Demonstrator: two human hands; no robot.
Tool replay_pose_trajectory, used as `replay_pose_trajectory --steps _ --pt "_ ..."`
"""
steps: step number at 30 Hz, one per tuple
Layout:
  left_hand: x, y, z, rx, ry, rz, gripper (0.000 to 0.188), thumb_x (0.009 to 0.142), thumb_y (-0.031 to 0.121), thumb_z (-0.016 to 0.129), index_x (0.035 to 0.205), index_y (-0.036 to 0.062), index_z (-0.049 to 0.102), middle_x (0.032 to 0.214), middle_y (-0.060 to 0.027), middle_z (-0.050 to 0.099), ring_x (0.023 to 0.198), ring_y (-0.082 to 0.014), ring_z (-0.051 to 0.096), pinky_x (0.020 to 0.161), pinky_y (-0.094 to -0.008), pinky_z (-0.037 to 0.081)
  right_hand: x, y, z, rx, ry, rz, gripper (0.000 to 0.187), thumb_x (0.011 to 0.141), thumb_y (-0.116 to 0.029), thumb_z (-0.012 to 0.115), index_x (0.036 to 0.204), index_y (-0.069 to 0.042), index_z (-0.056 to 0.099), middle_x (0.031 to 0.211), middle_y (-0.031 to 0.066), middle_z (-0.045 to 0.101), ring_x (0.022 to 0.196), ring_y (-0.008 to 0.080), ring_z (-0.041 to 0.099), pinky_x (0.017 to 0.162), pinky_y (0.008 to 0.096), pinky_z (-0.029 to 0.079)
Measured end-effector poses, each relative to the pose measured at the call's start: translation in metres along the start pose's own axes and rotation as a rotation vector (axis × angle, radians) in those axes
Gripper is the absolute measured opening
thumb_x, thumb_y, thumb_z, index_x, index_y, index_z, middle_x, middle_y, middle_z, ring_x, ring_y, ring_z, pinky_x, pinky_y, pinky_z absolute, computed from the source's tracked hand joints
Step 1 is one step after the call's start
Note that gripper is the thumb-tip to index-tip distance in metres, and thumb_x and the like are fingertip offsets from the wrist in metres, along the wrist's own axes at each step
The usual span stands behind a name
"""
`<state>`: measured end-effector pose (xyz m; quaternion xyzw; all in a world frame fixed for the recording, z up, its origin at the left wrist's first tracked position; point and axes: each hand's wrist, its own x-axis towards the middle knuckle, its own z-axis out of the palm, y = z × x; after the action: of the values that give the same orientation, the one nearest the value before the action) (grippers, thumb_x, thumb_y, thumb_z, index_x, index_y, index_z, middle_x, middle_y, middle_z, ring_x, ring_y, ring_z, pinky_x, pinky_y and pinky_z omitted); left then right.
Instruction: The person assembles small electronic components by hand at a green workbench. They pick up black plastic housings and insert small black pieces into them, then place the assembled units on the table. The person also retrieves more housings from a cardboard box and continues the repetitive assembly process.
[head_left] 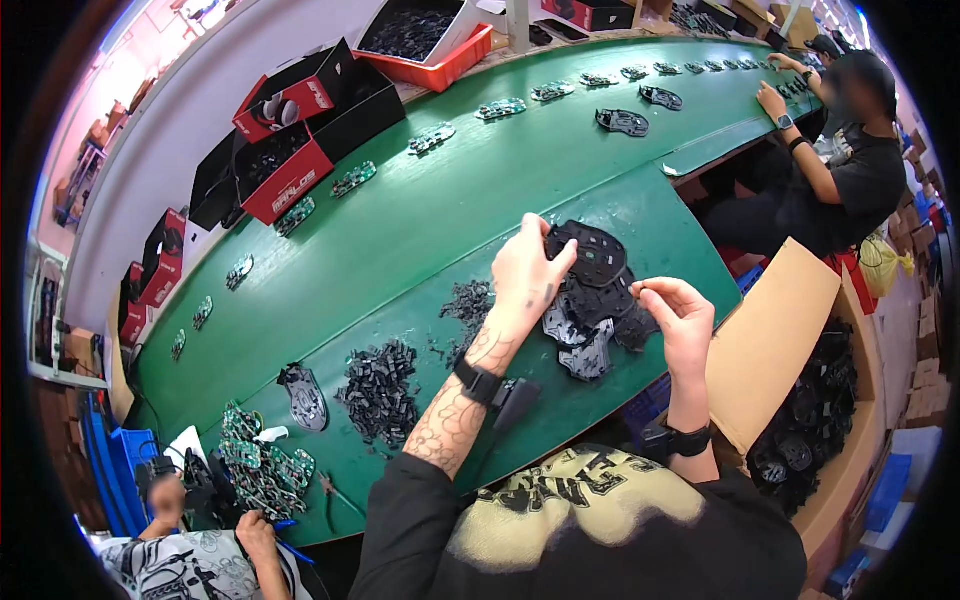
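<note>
My left hand (526, 265) is closed on the left edge of a black computer mouse base (597, 254), its thumb at the near side. This flat plastic shell lies tilted over a pile of black mouse shells (587, 352) on the green table. Just right of the pile, my right hand (682, 318) is raised with thumb and forefinger pinched together. Whatever may be between those fingertips is too small to make out. Left of my left forearm are a small heap of black plastic bits (468, 306) and a larger heap of small black parts (380, 392).
Green circuit boards (432, 138) line the long green bench (480, 170). Farther left sit a mouse shell (303, 397) and piled circuit boards (262, 462), beside pliers (342, 494). A carton of black shells (805, 400) stands right. Co-workers sit at lower left and far right (845, 150).
</note>
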<state>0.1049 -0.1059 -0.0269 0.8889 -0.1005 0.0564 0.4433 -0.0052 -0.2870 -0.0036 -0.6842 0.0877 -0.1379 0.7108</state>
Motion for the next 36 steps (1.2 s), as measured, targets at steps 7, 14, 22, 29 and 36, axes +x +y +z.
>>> replay_pose_trajectory --steps 7,14,22,29,36 --pt "-0.034 -0.016 -0.04 -0.262 0.193 0.066 0.039 0.084 0.017 0.07 0.111 -0.0026 0.051 0.088 -0.0104 0.062 0.064 -0.013 0.061 0.058 -0.0264 0.049 0.008 -0.002 0.065 -0.279 -0.111 -0.373 0.012 0.076 -0.002 0.071 0.087 -0.002 0.069 0.122 0.0141 0.06 0.123 0.0279 0.05 0.101 0.0372 0.038" --pt "-0.051 -0.024 -0.052 -0.291 0.17 0.145 0.032 0.083 0.016 0.068 0.108 0.0 0.056 0.096 -0.0092 0.062 0.071 -0.012 0.058 0.062 -0.0266 0.047 0.024 0.008 0.085 -0.289 -0.249 -0.355 0.011 0.078 -0.003 0.069 0.088 0.0 0.067 0.112 0.0124 0.065 0.103 0.0233 0.061 0.091 0.0331 0.045" --pt "-0.047 -0.017 -0.046 -0.369 0.122 0.261 0.06 0.081 0.024 0.073 0.132 0.0054 0.047 0.1 -0.0094 0.063 0.082 -0.0132 0.059 0.067 -0.026 0.048 0.032 0.001 0.072 -0.178 -0.192 -0.315 0.009 0.085 0.0 0.064 0.094 0.0 0.064 0.094 0.0043 0.064 0.088 0.0122 0.06 0.081 0.0254 0.047" --pt "-0.059 -0.014 -0.045 -0.542 -0.21 -0.087 0.034 0.082 0.02 0.071 0.109 0.0 0.064 0.084 -0.003 0.066 0.075 -0.0071 0.061 0.066 -0.0253 0.049 0.027 0.022 0.064 0.303 -0.065 -0.058 0.012 0.089 -0.002 0.063 0.1 0.0 0.062 0.094 0.0028 0.063 0.087 0.0084 0.059 0.077 0.0211 0.046" --pt "-0.062 0.012 -0.05 -0.339 0.121 0.171 0.016 0.078 0.011 0.067 0.089 -0.0016 0.066 0.077 -0.0114 0.064 0.067 -0.0191 0.062 0.064 -0.0289 0.048 0.008 0.018 0.066 0.267 -0.001 -0.39 0.01 0.09 0.003 0.059 0.1 0.002 0.058 0.108 0.0108 0.059 0.095 0.016 0.06 0.087 0.0295 0.049"
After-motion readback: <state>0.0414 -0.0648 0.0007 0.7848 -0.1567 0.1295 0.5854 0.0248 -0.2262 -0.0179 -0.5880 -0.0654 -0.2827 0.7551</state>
